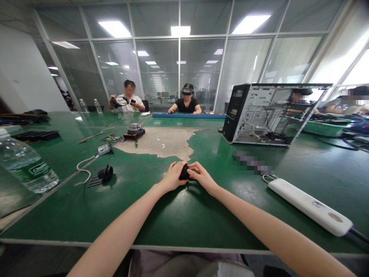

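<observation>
Near the middle of the green table (138, 223), my left hand (175, 176) is wrapped round a small black part (183, 173). The fingers of my right hand (201, 176) press on the right side of that same part. Both hands are close together, just in front of a bare, peeled patch (167, 142) of the table top. My fingers cover much of the black part, so its full shape cannot be made out.
An open computer case (240, 111) stands at the back right, a white power strip (311, 207) at the right. Left are a water bottle (27, 165), a black bracket piece (105, 174), a metal part (105, 149) and a speaker-like part (134, 130). Two people sit across the table.
</observation>
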Action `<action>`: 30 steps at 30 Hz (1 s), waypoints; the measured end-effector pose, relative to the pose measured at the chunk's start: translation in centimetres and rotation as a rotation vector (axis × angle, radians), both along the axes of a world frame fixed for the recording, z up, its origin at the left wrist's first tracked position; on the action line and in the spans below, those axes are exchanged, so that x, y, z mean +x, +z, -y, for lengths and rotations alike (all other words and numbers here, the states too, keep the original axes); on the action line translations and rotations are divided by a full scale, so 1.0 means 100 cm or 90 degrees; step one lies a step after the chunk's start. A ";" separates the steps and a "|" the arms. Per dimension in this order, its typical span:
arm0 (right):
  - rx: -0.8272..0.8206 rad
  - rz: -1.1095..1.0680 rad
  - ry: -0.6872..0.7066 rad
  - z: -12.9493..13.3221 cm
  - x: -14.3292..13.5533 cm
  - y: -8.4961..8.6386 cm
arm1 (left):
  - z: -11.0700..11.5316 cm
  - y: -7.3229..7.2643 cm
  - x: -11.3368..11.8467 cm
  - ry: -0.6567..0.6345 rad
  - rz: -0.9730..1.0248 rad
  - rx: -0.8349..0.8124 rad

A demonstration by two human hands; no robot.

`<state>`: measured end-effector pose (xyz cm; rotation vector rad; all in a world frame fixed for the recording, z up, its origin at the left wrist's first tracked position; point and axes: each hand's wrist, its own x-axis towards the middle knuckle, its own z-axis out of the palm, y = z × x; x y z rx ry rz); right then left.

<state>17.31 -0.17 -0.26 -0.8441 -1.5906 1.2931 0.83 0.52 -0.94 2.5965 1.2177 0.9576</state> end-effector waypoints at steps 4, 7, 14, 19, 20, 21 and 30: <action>0.033 0.011 -0.053 0.001 -0.006 -0.003 | 0.001 -0.001 -0.001 0.004 0.014 0.001; 0.020 0.026 -0.067 -0.001 -0.007 -0.004 | 0.001 0.001 -0.002 -0.009 0.017 -0.005; 0.027 -0.024 0.013 -0.001 -0.001 -0.003 | 0.001 0.002 -0.003 -0.013 0.015 -0.009; 0.010 -0.031 -0.008 0.001 -0.004 -0.001 | 0.002 0.001 -0.002 -0.012 0.021 -0.001; 0.008 -0.022 -0.019 0.000 -0.005 0.000 | 0.002 0.001 -0.002 -0.011 0.021 -0.002; 0.006 -0.012 -0.028 0.000 -0.006 -0.001 | 0.002 0.001 -0.002 -0.011 0.020 -0.004; 0.008 -0.010 0.008 -0.001 -0.001 0.000 | 0.005 0.003 -0.002 -0.008 0.020 -0.008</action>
